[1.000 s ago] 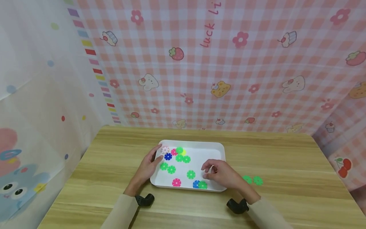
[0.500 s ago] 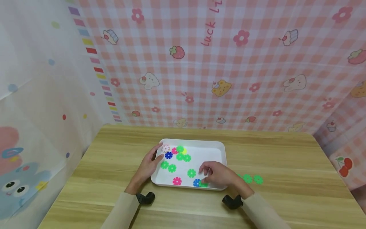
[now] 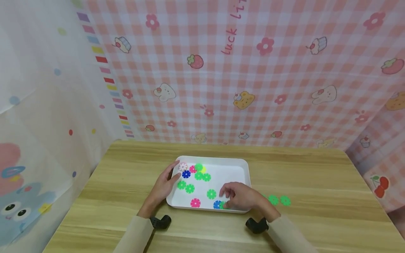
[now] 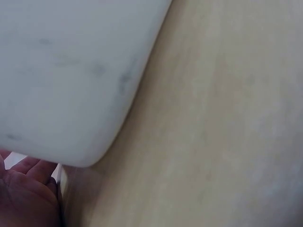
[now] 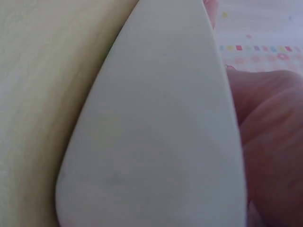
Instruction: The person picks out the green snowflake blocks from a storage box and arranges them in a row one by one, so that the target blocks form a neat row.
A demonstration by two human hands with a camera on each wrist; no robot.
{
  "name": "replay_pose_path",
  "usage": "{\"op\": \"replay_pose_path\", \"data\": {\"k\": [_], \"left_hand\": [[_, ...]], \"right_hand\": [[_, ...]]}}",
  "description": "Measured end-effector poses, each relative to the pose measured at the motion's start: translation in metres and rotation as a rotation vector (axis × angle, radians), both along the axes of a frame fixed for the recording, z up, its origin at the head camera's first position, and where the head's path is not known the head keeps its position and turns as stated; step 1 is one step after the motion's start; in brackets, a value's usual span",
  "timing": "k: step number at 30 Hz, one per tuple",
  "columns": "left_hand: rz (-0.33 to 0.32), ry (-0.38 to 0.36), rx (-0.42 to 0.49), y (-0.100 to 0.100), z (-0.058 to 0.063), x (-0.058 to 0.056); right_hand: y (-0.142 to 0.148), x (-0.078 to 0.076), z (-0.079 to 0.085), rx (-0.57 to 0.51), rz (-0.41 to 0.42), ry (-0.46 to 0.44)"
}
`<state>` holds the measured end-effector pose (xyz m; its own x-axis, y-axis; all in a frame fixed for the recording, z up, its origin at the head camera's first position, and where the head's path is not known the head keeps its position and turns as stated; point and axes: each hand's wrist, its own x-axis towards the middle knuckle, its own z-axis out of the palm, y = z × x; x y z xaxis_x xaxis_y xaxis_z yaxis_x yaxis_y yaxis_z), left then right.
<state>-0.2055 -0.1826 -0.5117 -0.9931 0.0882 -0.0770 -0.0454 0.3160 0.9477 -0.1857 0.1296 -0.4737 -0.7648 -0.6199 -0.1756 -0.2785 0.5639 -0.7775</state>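
Note:
In the head view a white tray [image 3: 227, 168] lies on the table, with several notched plastic snowflake discs flat inside it. My left hand [image 3: 162, 185] holds the tray's left side, thumb over the rim; its fingers show by the tray's corner in the left wrist view. Over the front right of the tray, my right hand [image 3: 243, 196] has bent fingers, with a gap between thumb and fingers. Its thumb partly covers a green snowflake disc [image 3: 222, 205], which overlaps a blue snowflake disc [image 3: 217, 204]. In the right wrist view the tray wall hides its fingertips.
Right of the tray, green snowflake discs [image 3: 285, 200] lie on the wooden table [image 3: 316, 175], one partly behind my right forearm. A pink snowflake disc [image 3: 195, 202] sits near the tray's front wall. A checked cloth [image 3: 202, 88] hangs behind the table.
My right hand has shifted a little left and down, so its thumb covers part of the green snowflake disc. My left hand stays at the tray's left side.

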Motion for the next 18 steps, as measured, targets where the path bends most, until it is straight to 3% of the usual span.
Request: {"op": "replay_pose_path", "data": {"k": [18], "left_hand": [[-0.006, 0.007, 0.022, 0.0001, -0.0004, 0.0]], "right_hand": [[0.0017, 0.0039, -0.0041, -0.01, 0.017, 0.047]]}}
